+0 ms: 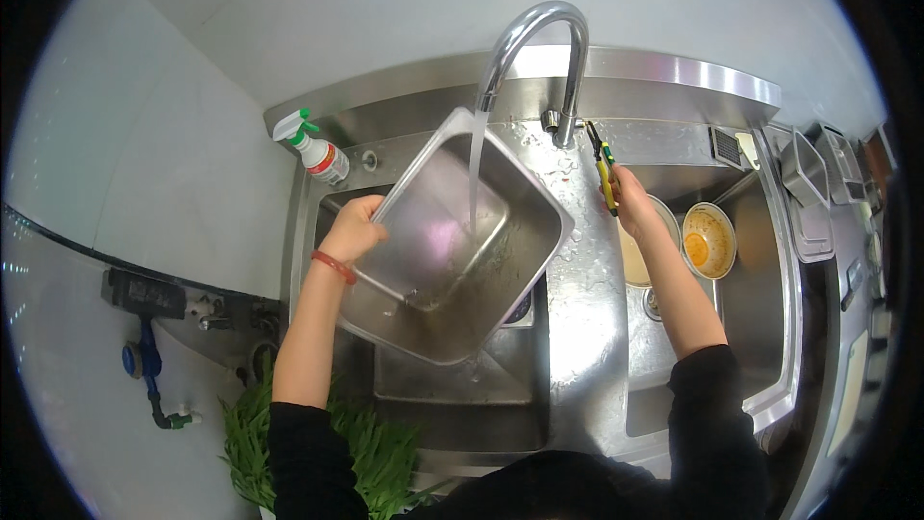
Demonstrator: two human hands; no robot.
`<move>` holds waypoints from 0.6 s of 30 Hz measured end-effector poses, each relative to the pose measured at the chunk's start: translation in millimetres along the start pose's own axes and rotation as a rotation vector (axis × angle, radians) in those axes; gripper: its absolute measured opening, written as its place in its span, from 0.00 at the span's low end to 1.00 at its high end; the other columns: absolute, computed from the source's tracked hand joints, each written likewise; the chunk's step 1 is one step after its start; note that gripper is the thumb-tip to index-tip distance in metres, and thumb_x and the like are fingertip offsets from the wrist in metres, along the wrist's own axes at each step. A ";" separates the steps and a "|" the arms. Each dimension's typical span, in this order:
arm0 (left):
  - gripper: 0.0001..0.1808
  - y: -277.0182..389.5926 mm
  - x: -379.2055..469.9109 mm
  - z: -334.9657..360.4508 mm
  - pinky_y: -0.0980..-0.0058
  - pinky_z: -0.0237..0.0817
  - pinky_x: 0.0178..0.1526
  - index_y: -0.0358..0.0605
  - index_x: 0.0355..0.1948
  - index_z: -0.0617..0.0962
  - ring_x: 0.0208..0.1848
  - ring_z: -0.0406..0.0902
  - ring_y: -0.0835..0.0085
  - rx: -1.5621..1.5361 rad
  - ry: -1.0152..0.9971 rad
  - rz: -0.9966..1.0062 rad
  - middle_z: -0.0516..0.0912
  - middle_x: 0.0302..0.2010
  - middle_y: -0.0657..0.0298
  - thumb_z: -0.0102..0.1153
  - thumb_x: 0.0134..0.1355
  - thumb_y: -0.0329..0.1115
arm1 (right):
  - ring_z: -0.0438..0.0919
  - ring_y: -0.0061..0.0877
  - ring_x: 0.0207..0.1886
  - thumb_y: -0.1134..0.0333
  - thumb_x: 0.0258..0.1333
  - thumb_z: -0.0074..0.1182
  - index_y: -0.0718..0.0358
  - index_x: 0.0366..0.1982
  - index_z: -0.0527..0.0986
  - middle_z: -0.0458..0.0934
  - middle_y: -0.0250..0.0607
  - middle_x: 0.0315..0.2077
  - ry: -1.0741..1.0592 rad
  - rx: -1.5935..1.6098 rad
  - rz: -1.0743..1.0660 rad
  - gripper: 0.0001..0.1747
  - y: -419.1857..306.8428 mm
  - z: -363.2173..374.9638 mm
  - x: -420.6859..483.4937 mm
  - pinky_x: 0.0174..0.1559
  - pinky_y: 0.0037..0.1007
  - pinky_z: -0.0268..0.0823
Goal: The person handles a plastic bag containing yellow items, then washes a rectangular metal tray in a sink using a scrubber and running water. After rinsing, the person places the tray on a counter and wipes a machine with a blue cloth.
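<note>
My left hand [356, 230] grips the left rim of a deep stainless steel food pan [440, 224], held tilted over the left sink basin [462, 375]. Water runs from the chrome gooseneck faucet [538, 14] into the pan. A little water lies in the pan's lower corner. In my right hand [629, 198] is a pair of pliers [605, 173] with yellow and green handles. Their jaws point up at the small stem [580, 124] on the faucet's base; whether they grip it I cannot tell.
A spray bottle [321, 157] stands at the sink's back left corner. The right basin [754, 289] holds a stained bowl [711, 242] and a larger round container [635, 260]. Leafy greens [375, 455] are at the lower left. Metal pans [803, 166] sit at the right.
</note>
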State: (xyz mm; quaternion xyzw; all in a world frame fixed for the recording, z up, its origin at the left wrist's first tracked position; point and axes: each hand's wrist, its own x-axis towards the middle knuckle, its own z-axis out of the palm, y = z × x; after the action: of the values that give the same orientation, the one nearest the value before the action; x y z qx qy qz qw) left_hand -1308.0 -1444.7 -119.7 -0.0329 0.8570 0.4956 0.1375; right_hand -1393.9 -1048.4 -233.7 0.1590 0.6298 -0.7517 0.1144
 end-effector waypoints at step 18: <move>0.11 -20.3 -92.4 25.3 0.85 0.58 0.29 0.35 0.29 0.74 0.26 0.67 0.85 -0.331 0.615 0.129 0.73 0.23 0.70 0.45 0.42 0.17 | 0.70 0.30 0.21 0.44 0.48 0.35 0.62 0.41 0.60 0.68 0.47 0.24 0.002 -0.594 0.146 0.29 -94.1 1.0 29.6 0.17 0.31 0.57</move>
State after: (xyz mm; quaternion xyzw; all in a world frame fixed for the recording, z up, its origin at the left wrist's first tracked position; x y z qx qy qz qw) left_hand -1210.2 -1440.6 -123.8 -0.1483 0.7666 0.6023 -0.1657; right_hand -1456.3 -1031.6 -159.2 0.1641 0.8090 -0.5242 0.2091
